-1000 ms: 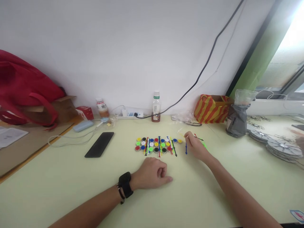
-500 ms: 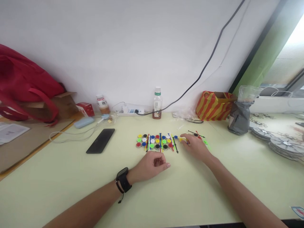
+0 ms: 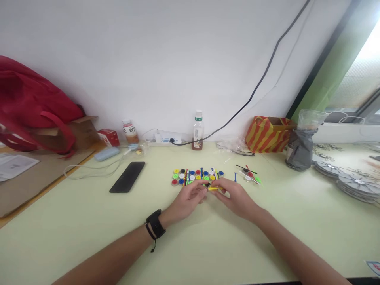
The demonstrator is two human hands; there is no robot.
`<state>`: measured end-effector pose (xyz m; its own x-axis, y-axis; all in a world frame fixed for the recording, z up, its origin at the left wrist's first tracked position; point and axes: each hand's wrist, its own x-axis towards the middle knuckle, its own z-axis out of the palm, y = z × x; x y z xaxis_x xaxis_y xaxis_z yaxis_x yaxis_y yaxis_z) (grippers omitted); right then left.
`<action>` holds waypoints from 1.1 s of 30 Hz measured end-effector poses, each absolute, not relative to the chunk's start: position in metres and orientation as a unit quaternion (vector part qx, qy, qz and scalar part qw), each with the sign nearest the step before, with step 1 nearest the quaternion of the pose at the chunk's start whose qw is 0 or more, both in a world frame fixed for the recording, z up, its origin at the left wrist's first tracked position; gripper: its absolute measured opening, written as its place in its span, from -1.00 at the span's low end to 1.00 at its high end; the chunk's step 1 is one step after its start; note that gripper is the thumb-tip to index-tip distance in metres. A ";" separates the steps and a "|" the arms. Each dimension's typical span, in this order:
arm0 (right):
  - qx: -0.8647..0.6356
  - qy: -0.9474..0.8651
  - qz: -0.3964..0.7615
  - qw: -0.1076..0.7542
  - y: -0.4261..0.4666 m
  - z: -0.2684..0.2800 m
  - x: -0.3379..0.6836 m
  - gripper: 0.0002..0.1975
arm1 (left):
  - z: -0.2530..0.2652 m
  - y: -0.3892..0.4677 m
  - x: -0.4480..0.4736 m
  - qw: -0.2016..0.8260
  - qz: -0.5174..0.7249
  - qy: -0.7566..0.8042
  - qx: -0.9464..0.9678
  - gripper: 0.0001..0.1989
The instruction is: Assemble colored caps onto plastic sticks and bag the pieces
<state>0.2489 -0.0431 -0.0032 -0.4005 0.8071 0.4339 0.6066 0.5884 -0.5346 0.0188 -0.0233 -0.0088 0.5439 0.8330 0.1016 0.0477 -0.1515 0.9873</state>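
In front of the disc rows, my right hand (image 3: pixel 237 196) pinches a narrow yellow plastic piece (image 3: pixel 213 189). My left hand (image 3: pixel 187 201), with curled fingers, meets the left end of that piece at its fingertips; how firmly it grips is hard to see. Behind both hands lie rows of small round discs (image 3: pixel 176 171) in several colours, with thin plastic arrows (image 3: pixel 201 172) laid between them. My hands cover part of the front row. A short blue piece (image 3: pixel 235 177) lies just beyond my right hand. Farther right is a loose group of arrows and discs (image 3: pixel 247 172).
A black phone (image 3: pixel 127 177) lies left of the discs. Behind stand a bottle (image 3: pixel 197 130), a power strip (image 3: pixel 168 137) and a striped bag (image 3: pixel 267 133). Stacked grey discs (image 3: pixel 358 184) sit at the right, near a grey bag (image 3: pixel 299 148). A red bag (image 3: pixel 38 107) is far left.
My right hand has moved left from the loose group, carrying the yellow piece. My left hand has risen slightly to meet it. The blue piece and the loose group are now uncovered.
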 end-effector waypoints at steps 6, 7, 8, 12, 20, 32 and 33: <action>-0.374 -0.847 0.165 0.341 -0.056 0.003 0.232 -0.79 | -0.010 -0.017 0.017 0.620 0.350 0.298 0.636 -0.64; -0.377 -0.838 0.182 0.351 -0.055 0.004 0.233 -0.77 | -0.010 -0.016 0.017 0.625 0.353 0.303 0.627 -0.64; -0.383 -0.826 0.201 0.363 -0.055 0.005 0.235 -0.75 | -0.011 -0.015 0.017 0.629 0.356 0.310 0.617 -0.62; -0.419 -0.768 0.277 0.398 -0.051 0.007 0.240 -0.72 | -0.015 -0.012 0.017 0.627 0.376 0.339 0.592 -0.60; -0.388 -0.698 0.442 0.409 -0.049 0.011 0.246 -0.70 | -0.015 -0.010 0.017 0.627 0.407 0.348 0.567 -0.57; -0.411 -0.676 0.451 0.414 -0.049 0.014 0.241 -0.69 | -0.015 -0.010 0.017 0.596 0.433 0.354 0.576 -0.58; -0.407 -0.663 0.467 0.421 -0.049 0.014 0.240 -0.69 | -0.014 -0.010 0.017 0.595 0.431 0.357 0.577 -0.58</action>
<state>0.2403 -0.0490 0.0141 -0.3148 0.9324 0.1777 0.1454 0.2323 -0.9617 0.0168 -0.0104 -0.0138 0.3738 0.9246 0.0733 -0.1011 -0.0379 0.9942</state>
